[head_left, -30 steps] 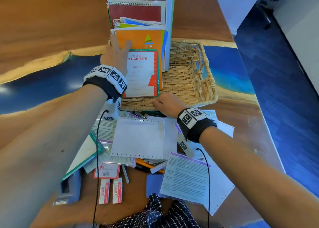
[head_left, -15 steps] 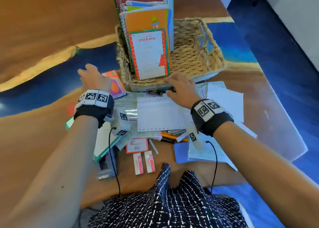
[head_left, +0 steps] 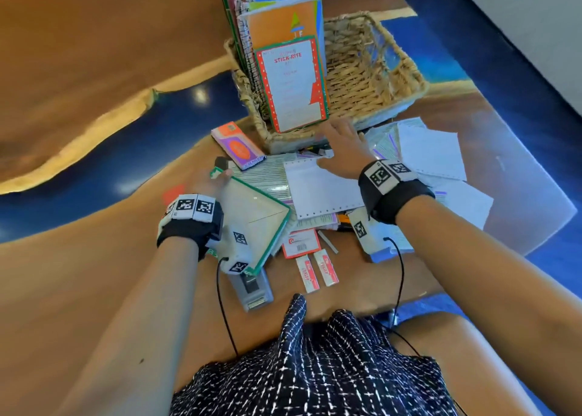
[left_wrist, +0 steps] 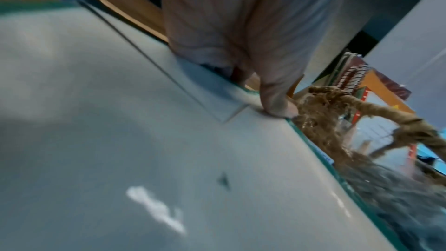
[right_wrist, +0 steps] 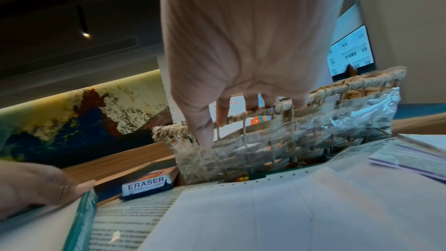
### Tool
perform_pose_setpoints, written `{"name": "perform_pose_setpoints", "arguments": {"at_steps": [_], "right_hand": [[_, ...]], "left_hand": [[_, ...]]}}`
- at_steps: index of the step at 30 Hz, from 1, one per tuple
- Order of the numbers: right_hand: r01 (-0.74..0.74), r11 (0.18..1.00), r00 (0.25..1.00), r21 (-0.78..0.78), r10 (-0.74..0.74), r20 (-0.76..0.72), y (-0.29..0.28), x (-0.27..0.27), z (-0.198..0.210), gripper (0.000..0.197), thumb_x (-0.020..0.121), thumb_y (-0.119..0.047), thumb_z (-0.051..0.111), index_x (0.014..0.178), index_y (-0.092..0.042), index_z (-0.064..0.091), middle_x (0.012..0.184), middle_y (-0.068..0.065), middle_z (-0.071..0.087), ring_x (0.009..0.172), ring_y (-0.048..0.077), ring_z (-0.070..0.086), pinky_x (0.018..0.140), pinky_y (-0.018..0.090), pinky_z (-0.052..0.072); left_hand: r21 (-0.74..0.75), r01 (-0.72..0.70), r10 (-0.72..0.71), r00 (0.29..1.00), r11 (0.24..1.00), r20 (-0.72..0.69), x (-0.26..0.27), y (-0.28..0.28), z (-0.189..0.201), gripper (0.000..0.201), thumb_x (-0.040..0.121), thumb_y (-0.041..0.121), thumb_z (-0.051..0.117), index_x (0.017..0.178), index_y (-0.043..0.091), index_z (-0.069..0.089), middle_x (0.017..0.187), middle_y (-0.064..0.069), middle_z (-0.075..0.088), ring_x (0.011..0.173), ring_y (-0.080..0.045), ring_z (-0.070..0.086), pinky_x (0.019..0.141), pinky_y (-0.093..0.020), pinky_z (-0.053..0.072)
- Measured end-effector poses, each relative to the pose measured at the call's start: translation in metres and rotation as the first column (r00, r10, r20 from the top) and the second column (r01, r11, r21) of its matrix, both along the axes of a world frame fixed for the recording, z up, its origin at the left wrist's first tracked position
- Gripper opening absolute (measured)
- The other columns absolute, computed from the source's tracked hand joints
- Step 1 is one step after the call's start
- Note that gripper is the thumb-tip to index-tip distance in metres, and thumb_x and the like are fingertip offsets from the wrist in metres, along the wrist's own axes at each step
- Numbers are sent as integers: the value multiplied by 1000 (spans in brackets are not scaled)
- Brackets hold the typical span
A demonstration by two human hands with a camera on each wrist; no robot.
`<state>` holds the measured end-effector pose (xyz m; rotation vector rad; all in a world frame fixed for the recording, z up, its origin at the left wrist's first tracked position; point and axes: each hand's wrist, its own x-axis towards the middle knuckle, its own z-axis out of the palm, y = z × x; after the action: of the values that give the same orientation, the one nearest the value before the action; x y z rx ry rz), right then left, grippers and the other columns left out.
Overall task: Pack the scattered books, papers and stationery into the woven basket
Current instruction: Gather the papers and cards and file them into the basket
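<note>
The woven basket [head_left: 374, 78] stands at the far middle of the table, with books and a red-bordered Stick-Rite pad [head_left: 293, 84] upright in its left part. My left hand [head_left: 217, 179] grips the far corner of a white packet with a green edge [head_left: 255, 217], thumb on top [left_wrist: 275, 102]. My right hand [head_left: 343, 146] holds the basket's near rim [right_wrist: 342, 87], fingers over it and thumb [right_wrist: 202, 133] against the outer wall. An eraser box [head_left: 239, 146] lies left of the basket. Loose papers [head_left: 431, 151] lie beneath and to the right of my right wrist.
A perforated sheet [head_left: 321, 188] covers pencils [head_left: 343, 223]. Near my body lie a grey stapler [head_left: 252, 289], two small red-and-white boxes [head_left: 316, 272] and a red-bordered card [head_left: 300, 242]. The table's edge runs along the right, with blue floor beyond.
My left hand left the books in the basket, came down to the table and took hold of the green-edged packet. The right hand stayed at the basket's near wall.
</note>
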<state>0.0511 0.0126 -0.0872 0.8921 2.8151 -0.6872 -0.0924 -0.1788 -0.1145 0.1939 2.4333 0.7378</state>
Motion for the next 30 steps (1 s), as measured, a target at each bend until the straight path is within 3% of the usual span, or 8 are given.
{"name": "perform_pose_setpoints", "arguments": {"at_steps": [4, 11, 14, 19, 22, 25, 28, 30], "right_hand": [[28, 999, 998, -40, -26, 56, -2, -1, 4, 24, 92, -32, 54, 105, -14, 61, 154, 5, 14, 145, 22, 2, 114, 53, 7], [-13, 977, 994, -214, 35, 100, 11, -15, 21, 71, 84, -73, 21, 131, -29, 51, 142, 12, 40, 136, 34, 26, 109, 59, 17], [-34, 932, 997, -362, 57, 55, 12, -15, 39, 58, 96, -55, 21, 130, -20, 52, 135, 11, 50, 126, 31, 44, 109, 41, 29], [-27, 880, 997, -474, -8, -73, 38, -11, 50, 46, 98, -38, 38, 140, -17, 37, 137, 7, 49, 122, 25, 50, 104, 33, 38], [-5, 824, 982, -566, -101, -157, 55, -12, 45, 49, 99, -35, 40, 142, -16, 30, 137, 10, 49, 119, 28, 52, 104, 44, 41], [28, 741, 970, -671, -182, -160, 78, -18, 34, 76, 88, -58, 43, 148, -19, 16, 146, 9, 38, 129, 30, 43, 105, 52, 38], [80, 594, 931, -800, -331, -152, 98, -28, 26, 83, 88, -55, 45, 150, -24, 0, 157, 3, 15, 142, 25, 22, 115, 52, 23], [103, 534, 898, -839, -412, -152, 103, -35, 30, 75, 96, -45, 40, 150, -22, -6, 157, 3, 15, 141, 25, 24, 114, 50, 25]], "left_hand": [[93, 187, -176, 977, 978, -117, -11, 6, 15, 31, 96, 32, 48, 78, 7, 50, 81, -11, 50, 82, -28, 47, 70, -29, 28], [74, 433, -381, 852, 898, -358, -3, 56, 70, 41, 94, 43, 48, 63, 18, 37, 69, -2, 43, 84, -23, 42, 82, -38, 34], [172, 447, -353, 847, 878, -397, -7, 87, 87, 37, 94, 42, 49, 66, 20, 40, 74, 0, 46, 88, -22, 43, 81, -37, 32], [250, 491, -344, 819, 834, -459, -15, 140, 105, 44, 93, 38, 51, 60, 21, 29, 62, 2, 29, 70, -22, 36, 67, -30, 21], [305, 436, -276, 850, 846, -449, -21, 160, 104, 52, 84, 51, 59, 58, 20, 27, 58, 2, 24, 54, -16, 27, 56, -31, 18], [281, 263, -131, 901, 923, -412, -30, 170, 102, 63, 75, 66, 61, 56, 19, 24, 55, 2, 21, 50, -15, 25, 50, -31, 15], [306, 205, -89, 930, 930, -356, -43, 175, 98, 64, 75, 62, 63, 59, 19, 18, 59, 2, 14, 50, -13, 17, 50, -29, 9], [381, 188, -77, 954, 905, -288, -53, 179, 95, 51, 76, 56, 64, 64, 20, 31, 64, 3, 25, 56, -11, 27, 56, -28, 22]]}}
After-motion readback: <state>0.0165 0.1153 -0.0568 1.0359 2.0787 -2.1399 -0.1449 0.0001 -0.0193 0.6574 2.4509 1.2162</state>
